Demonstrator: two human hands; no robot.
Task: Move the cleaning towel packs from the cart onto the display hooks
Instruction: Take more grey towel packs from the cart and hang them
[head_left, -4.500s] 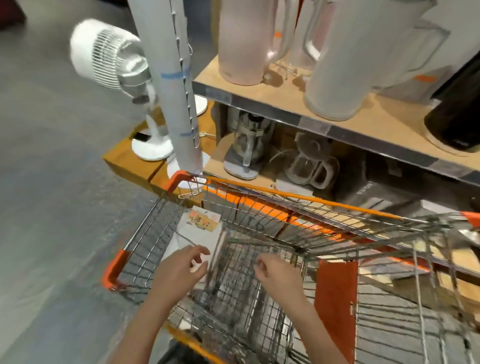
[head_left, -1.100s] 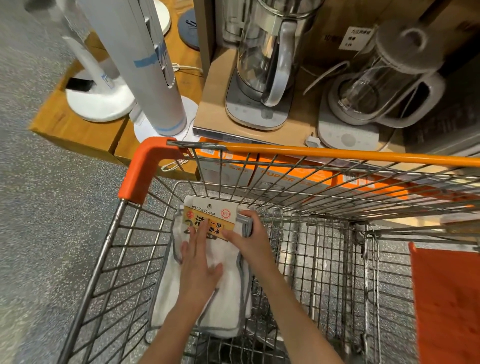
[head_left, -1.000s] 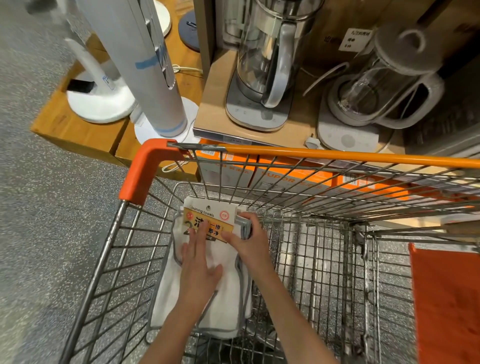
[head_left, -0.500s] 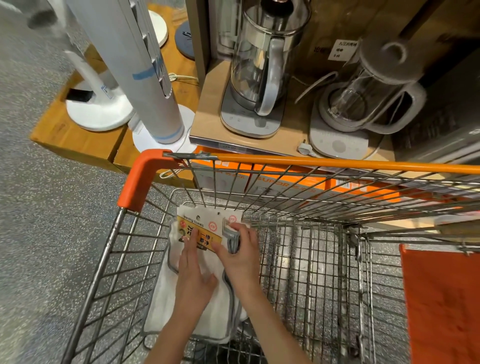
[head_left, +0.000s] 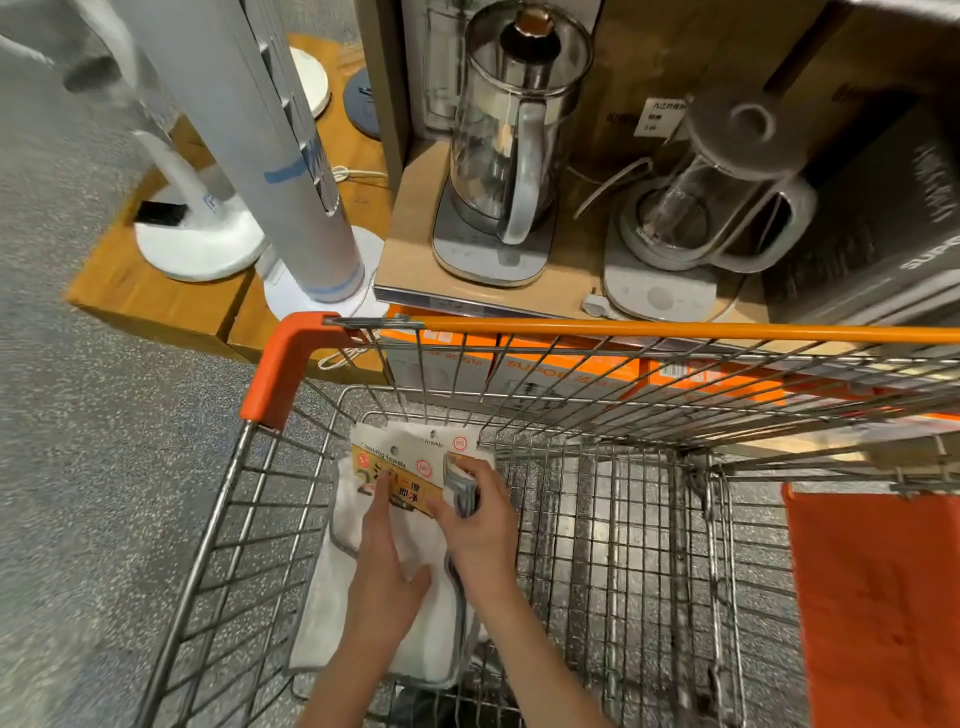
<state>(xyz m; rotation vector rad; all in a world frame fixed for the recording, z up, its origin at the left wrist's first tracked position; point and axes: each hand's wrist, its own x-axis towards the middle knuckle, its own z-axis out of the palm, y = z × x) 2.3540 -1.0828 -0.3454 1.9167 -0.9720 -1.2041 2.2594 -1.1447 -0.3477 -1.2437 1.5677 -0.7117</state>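
Observation:
White cleaning towel packs (head_left: 340, 582) with yellow header cards lie stacked against the left wall inside the wire cart (head_left: 218, 525). My left hand (head_left: 387, 566) lies flat on the top pack, fingers straight and reaching onto its yellow card. My right hand (head_left: 480, 519) grips the right edge of the stack near the cards, thumb on top and fingers curled round the grey-trimmed edges. A second card (head_left: 441, 439) peeks out behind the top one. No display hooks are in view.
The cart's orange rim (head_left: 623, 328) runs across the middle, with an orange flap (head_left: 878, 597) at right. Behind it a low shelf (head_left: 415, 270) holds two glass kettles (head_left: 511, 130) and boxes. A tower fan (head_left: 291, 156) and a pedestal fan base (head_left: 200, 241) stand on a wooden platform at left.
Over the last second my right hand has slid along the stack's right edge and fanned the packs, exposing a second card behind the top one. My left hand stays pressed flat.

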